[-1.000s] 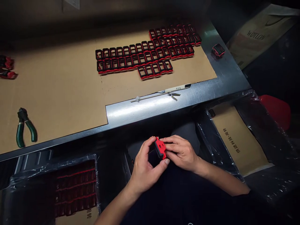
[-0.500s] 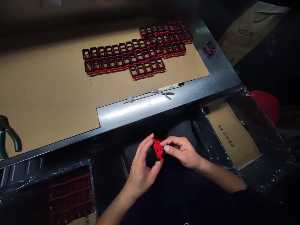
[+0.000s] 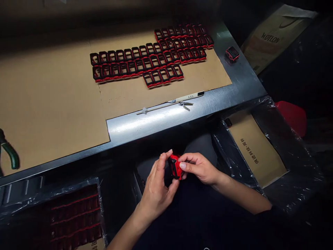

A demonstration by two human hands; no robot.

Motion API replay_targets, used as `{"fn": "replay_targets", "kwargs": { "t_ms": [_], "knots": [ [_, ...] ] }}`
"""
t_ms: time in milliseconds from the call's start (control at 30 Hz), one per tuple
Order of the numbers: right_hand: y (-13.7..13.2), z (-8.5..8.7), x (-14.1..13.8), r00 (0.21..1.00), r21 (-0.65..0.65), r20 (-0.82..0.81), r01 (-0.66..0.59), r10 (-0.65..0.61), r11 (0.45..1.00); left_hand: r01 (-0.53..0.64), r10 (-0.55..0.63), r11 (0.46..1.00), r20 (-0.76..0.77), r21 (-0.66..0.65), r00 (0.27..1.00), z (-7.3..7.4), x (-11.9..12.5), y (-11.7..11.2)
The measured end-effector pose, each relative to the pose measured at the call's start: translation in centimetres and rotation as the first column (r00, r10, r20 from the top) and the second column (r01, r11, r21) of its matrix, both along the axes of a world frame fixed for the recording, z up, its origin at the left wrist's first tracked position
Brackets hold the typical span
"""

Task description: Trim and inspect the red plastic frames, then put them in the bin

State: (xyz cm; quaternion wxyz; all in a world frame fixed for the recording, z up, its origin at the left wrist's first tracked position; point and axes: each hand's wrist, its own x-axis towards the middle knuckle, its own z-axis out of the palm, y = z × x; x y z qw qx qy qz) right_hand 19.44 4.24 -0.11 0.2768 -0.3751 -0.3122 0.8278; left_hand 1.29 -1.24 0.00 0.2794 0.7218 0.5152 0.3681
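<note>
My left hand (image 3: pixel 156 193) and my right hand (image 3: pixel 199 168) hold a small rectangular red-and-black frame (image 3: pixel 174 167) between them, below the table edge. The left fingers and thumb wrap its left side, while the right thumb and fingers pinch its right side. Its far side is hidden by my fingers. On the table, many matching frames (image 3: pixel 148 59) lie in tight rows on a tan cardboard sheet (image 3: pixel 54 114), well beyond my hands. One more frame (image 3: pixel 232 53) sits alone on the bare steel at the far right.
A steel table edge (image 3: pixel 156 130) runs above my hands. On it lie a slim tool labelled A55 (image 3: pixel 189 97) and small metal pieces (image 3: pixel 186 105). Green-handled pliers (image 3: pixel 9 152) lie at far left. A plastic-wrapped tray of red frames (image 3: pixel 75 218) sits lower left, a wrapped kraft package (image 3: pixel 256 151) lower right.
My hands have turned the frame, and its red side now faces right rather than up. The table scene has shifted slightly left in view.
</note>
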Motion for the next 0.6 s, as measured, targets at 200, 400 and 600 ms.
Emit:
{"fn": "replay_targets", "kwargs": {
  "t_ms": [200,400,600],
  "knots": [
    [-0.3,-1.3,0.0,0.998,-0.036,-0.064,-0.005,0.003,0.999,0.017,-0.019,0.996,0.023,0.088,1.000,-0.4,-0.4,0.2],
    [-0.8,-3.1,0.2,0.979,-0.173,-0.185,-0.121,0.088,0.978,0.071,-0.086,0.992,0.142,0.108,0.986,-0.8,-1.0,-0.5],
    [-1.6,-4.2,-0.2,0.930,-0.361,-0.366,-0.185,0.044,0.914,-0.005,0.053,0.988,0.306,-0.155,0.950,-0.3,-0.2,-1.2]
  ]
}}
